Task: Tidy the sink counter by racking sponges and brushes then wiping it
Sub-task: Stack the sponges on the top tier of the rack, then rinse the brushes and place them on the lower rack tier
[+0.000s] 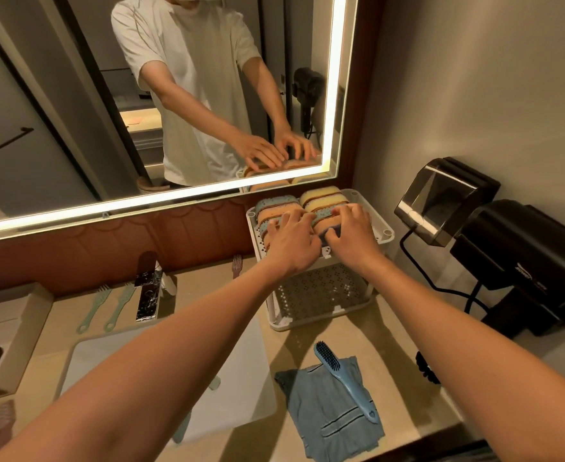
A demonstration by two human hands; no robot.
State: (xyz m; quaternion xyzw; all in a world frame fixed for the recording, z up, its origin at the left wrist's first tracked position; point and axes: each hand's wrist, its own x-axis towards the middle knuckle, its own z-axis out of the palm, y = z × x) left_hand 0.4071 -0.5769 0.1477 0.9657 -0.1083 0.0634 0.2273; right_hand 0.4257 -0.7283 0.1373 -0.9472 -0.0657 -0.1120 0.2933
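1. Two bare arms reach to the white perforated two-tier plastic rack [384, 233], which stands at 1 o'clock on the tan stone bench [394, 331]. Blue, orange and yellow foam sponges [321, 197] stand on edge in two rows on its top tier.
2. The left hand [291, 243] lies wide, fingers spread across the left row. The right hand [353, 236] curls over the right row, thumb against the nearest sponge's dark face, pinching it.
3. The sponges look light and squashy and would likely buckle or tip if pushed hard. A gentle squeeze on the broad faces should keep them upright.
4. At 5 o'clock from the rack, a blue plastic brush with dark bristles [344, 378] lies across a folded grey-blue striped cloth [328, 425]. The brush looks stiff and light, and its long handle is the place to take it.
5. A pair of pale green slotted brushes [94, 310] at 9 o'clock and a pink brush [236, 265] by the wall are not yet racked. Thin and flat, they probably need lifting at one end.
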